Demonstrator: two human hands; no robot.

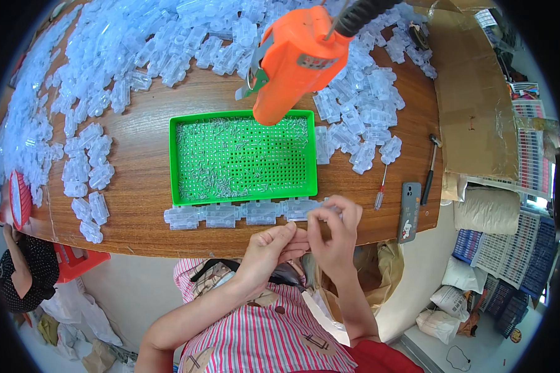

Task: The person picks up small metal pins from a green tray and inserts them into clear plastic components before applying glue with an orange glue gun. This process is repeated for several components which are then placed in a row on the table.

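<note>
A: Where do you see the hands?

B: From my remote station, I see the left hand (270, 250) and right hand (336, 239) close together at lower centre, by the worktop's (146, 137) lower edge. The left fingers lie narrow and lightly curled; the right thumb and forefinger bend toward each other. I cannot tell whether either holds anything.

A: And the things around them?

B: I note a row of clear plastic parts (262, 212) at centre, just above the hands, along the lower side of the green tray (173, 165). Small metal screws (214, 185) lie inside the tray. An orange power tool (302, 59) occupies upper centre.
</note>
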